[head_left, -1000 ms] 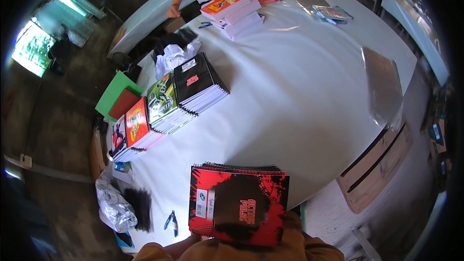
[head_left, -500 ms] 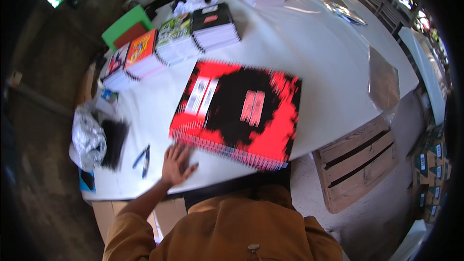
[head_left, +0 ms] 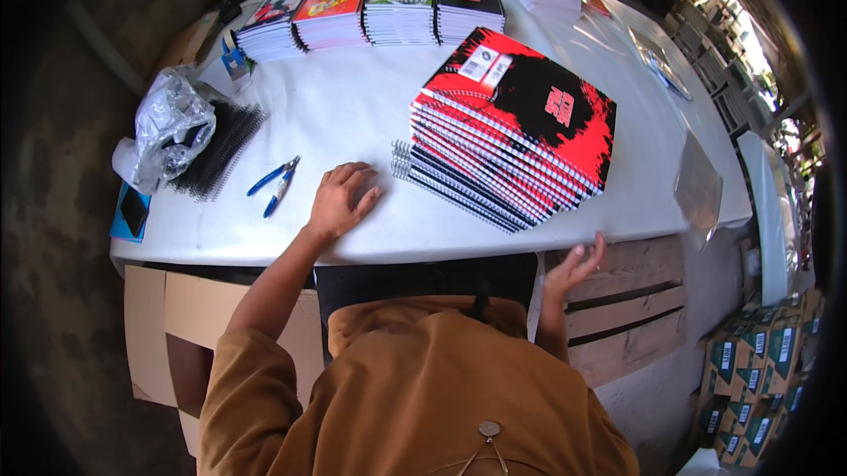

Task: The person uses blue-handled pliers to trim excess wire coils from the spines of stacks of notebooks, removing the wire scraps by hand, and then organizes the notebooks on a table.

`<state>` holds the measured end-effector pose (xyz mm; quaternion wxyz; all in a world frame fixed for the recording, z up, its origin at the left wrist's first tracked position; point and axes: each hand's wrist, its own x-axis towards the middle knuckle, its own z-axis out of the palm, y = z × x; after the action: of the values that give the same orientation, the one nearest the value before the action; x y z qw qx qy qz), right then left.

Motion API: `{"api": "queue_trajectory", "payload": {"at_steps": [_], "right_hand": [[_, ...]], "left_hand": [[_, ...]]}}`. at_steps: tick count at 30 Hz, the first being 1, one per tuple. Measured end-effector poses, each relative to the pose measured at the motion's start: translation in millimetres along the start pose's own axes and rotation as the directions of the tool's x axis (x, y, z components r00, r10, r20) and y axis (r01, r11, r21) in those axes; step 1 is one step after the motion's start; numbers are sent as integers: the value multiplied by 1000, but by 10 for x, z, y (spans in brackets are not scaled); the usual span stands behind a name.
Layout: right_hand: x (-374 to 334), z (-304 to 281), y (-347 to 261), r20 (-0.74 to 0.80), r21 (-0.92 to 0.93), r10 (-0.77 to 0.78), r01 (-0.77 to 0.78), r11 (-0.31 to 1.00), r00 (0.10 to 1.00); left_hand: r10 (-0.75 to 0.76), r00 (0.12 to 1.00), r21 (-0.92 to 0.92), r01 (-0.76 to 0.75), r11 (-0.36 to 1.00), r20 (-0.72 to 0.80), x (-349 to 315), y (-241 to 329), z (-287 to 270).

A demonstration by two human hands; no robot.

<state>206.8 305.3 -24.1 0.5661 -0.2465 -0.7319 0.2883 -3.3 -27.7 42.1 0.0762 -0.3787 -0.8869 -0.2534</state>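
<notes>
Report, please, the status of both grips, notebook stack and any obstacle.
Left grip empty, at table; right grip empty, near table edge. Red-black notebook stack uneven, untouched. Blue-handled pliers left of left grip, not blocking stack.

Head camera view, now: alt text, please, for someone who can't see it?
A stack of red-and-black spiral notebooks sits on a white table, a person's empty left hand beside it, empty right hand near the front edge. At left lie blue-handled pliers and black coils; behind stands a row of four notebook stacks.
</notes>
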Motion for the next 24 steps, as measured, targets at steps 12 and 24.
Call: {"api": "queue_trajectory", "payload": {"at_steps": [12, 24], "right_hand": [[-60, 379, 884, 149, -277, -511, 532, 800, 847], [452, 434, 130, 119, -28, -21, 24, 999, 993]], "left_hand": [[-355, 874, 38, 388, 921, -332, -228, -482, -298], [403, 852, -75, -450, 890, -335, 516, 899, -521]]}}
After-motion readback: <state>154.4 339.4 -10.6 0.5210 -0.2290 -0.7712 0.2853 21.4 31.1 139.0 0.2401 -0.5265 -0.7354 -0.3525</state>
